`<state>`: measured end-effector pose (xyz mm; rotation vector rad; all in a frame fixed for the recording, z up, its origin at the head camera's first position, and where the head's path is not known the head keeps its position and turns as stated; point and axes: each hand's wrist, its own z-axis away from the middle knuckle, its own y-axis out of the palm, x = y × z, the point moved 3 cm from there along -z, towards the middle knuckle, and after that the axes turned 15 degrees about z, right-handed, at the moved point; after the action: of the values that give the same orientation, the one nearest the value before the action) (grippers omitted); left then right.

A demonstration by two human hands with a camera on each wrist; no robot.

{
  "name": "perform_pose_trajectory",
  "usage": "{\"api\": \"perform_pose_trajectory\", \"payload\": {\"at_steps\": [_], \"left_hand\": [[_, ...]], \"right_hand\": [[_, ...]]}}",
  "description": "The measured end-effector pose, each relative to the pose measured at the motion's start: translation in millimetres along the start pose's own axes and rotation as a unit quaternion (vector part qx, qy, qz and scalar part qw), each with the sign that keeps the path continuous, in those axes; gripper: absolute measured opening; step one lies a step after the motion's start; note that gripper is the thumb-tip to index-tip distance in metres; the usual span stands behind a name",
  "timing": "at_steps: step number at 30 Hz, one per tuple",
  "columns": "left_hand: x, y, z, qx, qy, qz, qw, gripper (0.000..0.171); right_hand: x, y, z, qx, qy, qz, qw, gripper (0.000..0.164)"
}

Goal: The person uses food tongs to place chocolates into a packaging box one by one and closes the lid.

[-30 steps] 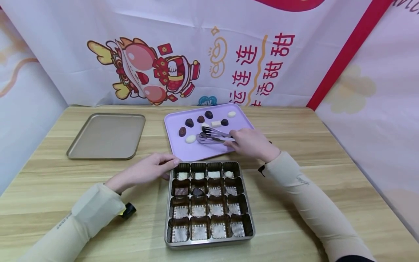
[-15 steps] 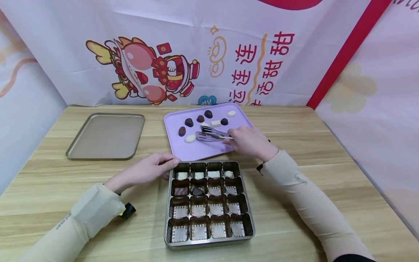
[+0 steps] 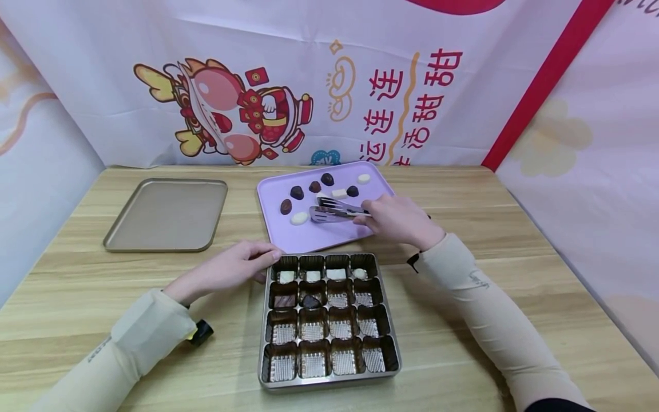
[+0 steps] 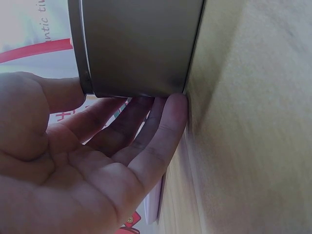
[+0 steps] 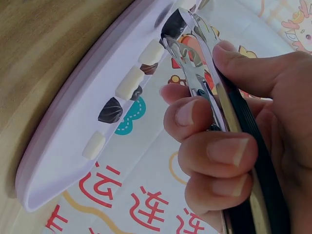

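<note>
At the far left corner of a square metal tin (image 3: 261,377), my left hand (image 3: 234,266) holds the edge. Its thumb (image 4: 66,94) touches the rim and its fingers reach round the corner at the side. A divided tray in the tin has white and dark chocolates in its far two rows. My right hand (image 3: 396,220) grips metal tongs (image 3: 355,213), slotted ends low over the lilac tray (image 3: 288,237). An oval white chocolate (image 3: 299,218) lies just left of the tips. In the right wrist view a dark chocolate (image 5: 174,23) appears by the tips; whether they touch it I cannot tell.
Several dark and white chocolates, among them a dark one (image 3: 352,191) and a white oval (image 3: 364,178), lie on the lilac tray. A flat bronze tray (image 3: 167,214) stands left on the wooden table (image 3: 473,229). A printed cloth (image 3: 319,34) hangs behind.
My right hand has shifted slightly away and to the right, with the tongs still over the lilac tray. My left hand and the tin have not visibly moved.
</note>
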<state>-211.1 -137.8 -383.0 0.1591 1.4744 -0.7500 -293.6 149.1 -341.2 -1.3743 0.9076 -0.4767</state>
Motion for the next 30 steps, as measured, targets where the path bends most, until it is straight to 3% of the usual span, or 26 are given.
{"api": "perform_pose_trajectory", "payload": {"at_steps": [30], "left_hand": [[0.6, -1.1, 0.0, -0.003, -0.006, -0.003, 1.0000, 0.033]], "right_hand": [[-4.4, -31.9, 19.7, -0.032, -0.041, -0.003, 0.999, 0.028]]}}
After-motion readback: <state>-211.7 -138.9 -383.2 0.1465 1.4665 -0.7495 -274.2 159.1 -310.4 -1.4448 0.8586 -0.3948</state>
